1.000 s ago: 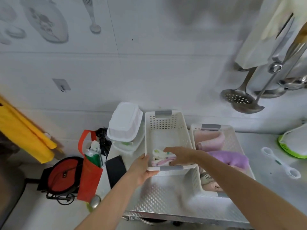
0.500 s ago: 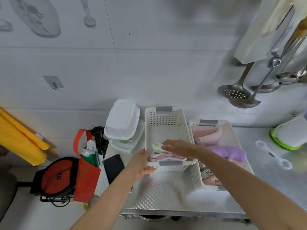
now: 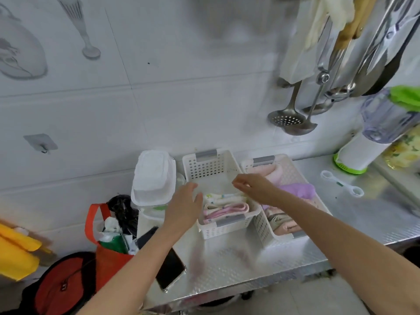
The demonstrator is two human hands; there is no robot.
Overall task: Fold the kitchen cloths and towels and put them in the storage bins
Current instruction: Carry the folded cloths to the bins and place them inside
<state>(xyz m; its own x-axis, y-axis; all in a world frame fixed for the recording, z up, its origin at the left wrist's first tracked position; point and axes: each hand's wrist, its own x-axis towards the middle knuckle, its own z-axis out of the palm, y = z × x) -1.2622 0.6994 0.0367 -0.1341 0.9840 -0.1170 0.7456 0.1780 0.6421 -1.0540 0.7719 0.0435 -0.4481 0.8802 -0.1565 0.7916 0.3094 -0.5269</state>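
Now both arms reach forward over the worktop (image 3: 238,258). Left hand (image 3: 184,204), grip open and empty, hovers at the white bin's (image 3: 205,164) 9 o'clock rim; right hand (image 3: 251,186), loosely open, hovers above. Folded cloths (image 3: 223,206) lie at its 6 o'clock end.

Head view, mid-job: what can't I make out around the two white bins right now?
- White perforated plastic bin on the right: the right hand and forearm cover its middle, so the towel count is unclear.
- Folded pink and white cloths in the white perforated plastic bin on the left: layers too small to count.
- Left hand: contact with that bin's rim unclear.
- Hanging utensils: tops cut off by the upper edge.
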